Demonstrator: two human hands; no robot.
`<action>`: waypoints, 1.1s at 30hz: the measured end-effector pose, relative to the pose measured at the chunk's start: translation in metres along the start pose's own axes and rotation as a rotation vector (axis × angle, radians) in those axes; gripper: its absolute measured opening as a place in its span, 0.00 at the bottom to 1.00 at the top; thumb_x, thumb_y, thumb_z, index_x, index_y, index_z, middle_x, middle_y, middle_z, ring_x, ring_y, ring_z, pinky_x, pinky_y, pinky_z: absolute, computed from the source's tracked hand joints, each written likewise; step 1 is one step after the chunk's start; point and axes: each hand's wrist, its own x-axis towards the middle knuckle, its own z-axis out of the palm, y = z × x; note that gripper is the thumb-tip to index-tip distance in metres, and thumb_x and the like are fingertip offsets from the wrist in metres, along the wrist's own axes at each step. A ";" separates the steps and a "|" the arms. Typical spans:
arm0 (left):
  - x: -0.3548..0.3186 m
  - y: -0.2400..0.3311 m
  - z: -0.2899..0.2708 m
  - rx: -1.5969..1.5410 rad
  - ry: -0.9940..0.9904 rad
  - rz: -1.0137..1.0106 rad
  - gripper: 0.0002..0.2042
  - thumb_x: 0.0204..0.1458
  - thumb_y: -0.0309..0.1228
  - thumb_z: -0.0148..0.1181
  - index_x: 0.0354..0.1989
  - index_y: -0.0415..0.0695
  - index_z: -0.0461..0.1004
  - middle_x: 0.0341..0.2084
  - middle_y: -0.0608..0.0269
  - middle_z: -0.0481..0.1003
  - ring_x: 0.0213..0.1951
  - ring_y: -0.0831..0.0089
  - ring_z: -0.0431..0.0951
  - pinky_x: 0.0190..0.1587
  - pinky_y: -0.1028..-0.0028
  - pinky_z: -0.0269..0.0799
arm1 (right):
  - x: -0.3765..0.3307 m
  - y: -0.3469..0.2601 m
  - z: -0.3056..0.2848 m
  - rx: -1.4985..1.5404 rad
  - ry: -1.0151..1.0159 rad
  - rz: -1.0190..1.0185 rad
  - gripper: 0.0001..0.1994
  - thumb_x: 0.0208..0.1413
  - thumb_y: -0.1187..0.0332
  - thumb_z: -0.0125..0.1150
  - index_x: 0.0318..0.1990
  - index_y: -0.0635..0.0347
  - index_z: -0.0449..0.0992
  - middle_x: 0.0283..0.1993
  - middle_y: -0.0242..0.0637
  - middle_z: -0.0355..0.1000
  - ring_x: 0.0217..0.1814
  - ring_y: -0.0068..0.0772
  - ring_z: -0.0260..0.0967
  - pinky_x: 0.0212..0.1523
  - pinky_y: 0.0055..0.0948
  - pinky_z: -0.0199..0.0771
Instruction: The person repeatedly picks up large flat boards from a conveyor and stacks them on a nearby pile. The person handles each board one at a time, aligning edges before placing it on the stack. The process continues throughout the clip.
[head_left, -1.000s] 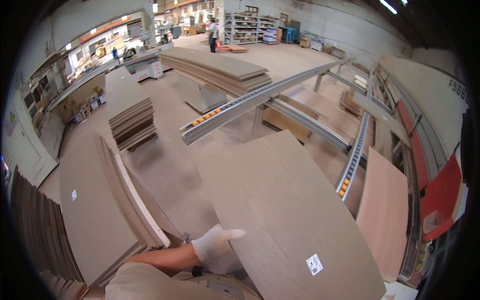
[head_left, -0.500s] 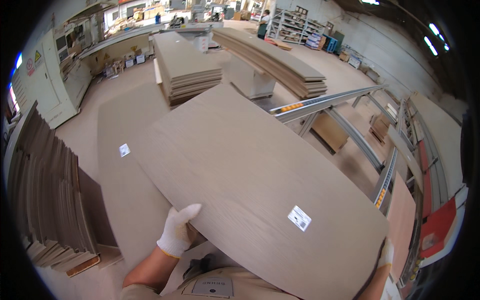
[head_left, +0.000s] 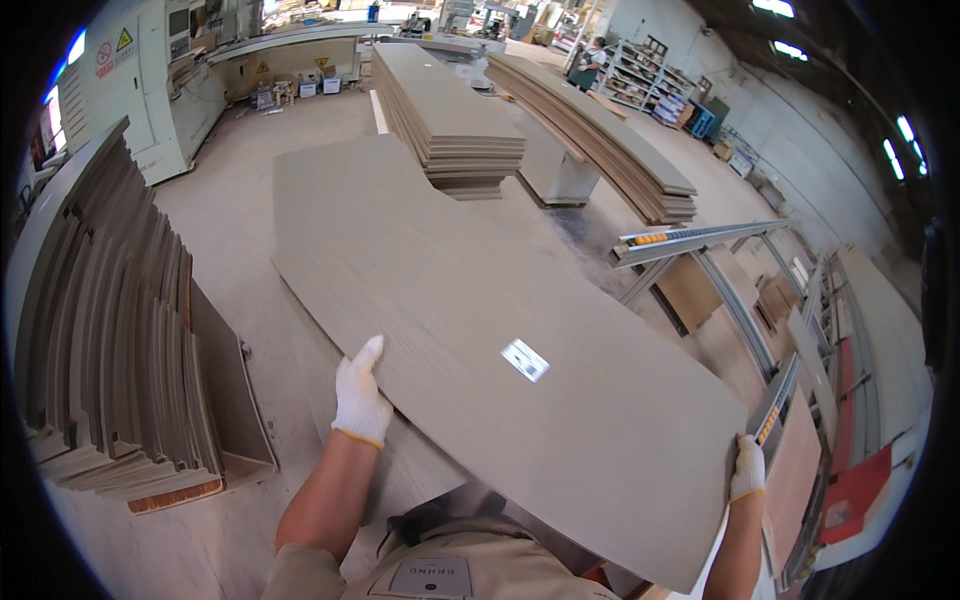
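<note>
A large grey-brown wood-grain panel (head_left: 450, 270) stretches out before me, with a white label (head_left: 526, 360) on its upper face. My left hand (head_left: 362, 400), in a white knit glove, grips its near long edge, thumb on top and fingers hidden underneath. At the panel's right end my right hand (head_left: 747, 470), gloved too, is closed round the short edge. Below the held panel part of another similar panel (head_left: 418, 465) shows near my left forearm; how far apart the two are I cannot tell.
On the left many panels stand on edge in a row (head_left: 110, 330). Ahead are two flat stacks, a nearer stack (head_left: 450, 110) and a farther stack (head_left: 600, 135). A metal roller frame (head_left: 700, 240) runs along the right. A white machine cabinet (head_left: 120, 100) and a distant person (head_left: 588, 65) are beyond.
The held panel has shifted left and now covers most of the panel below it. My right hand has come into fuller view at its end. The whole view has turned somewhat left.
</note>
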 end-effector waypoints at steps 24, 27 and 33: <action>0.036 0.119 -0.038 1.615 0.340 0.416 0.45 0.58 0.49 0.63 0.78 0.39 0.48 0.72 0.36 0.59 0.72 0.47 0.62 0.72 0.62 0.58 | -0.195 -0.040 0.245 -0.613 -1.052 -0.090 0.12 0.61 0.69 0.52 0.46 0.68 0.76 0.43 0.49 0.79 0.45 0.47 0.80 0.46 0.41 0.83; 0.028 0.113 -0.036 1.553 0.274 0.274 0.46 0.58 0.51 0.63 0.78 0.40 0.48 0.72 0.36 0.59 0.72 0.46 0.62 0.71 0.61 0.58 | -0.165 -0.034 0.241 -0.736 -0.987 -0.396 0.16 0.62 0.63 0.53 0.48 0.65 0.78 0.46 0.47 0.81 0.47 0.44 0.80 0.52 0.36 0.79; 0.060 0.109 -0.087 1.311 0.080 0.420 0.46 0.58 0.48 0.63 0.77 0.34 0.47 0.74 0.39 0.56 0.75 0.50 0.57 0.73 0.63 0.54 | -0.103 -0.013 0.274 -0.646 -0.571 -0.463 0.21 0.63 0.57 0.55 0.56 0.62 0.75 0.56 0.48 0.79 0.59 0.46 0.77 0.61 0.37 0.73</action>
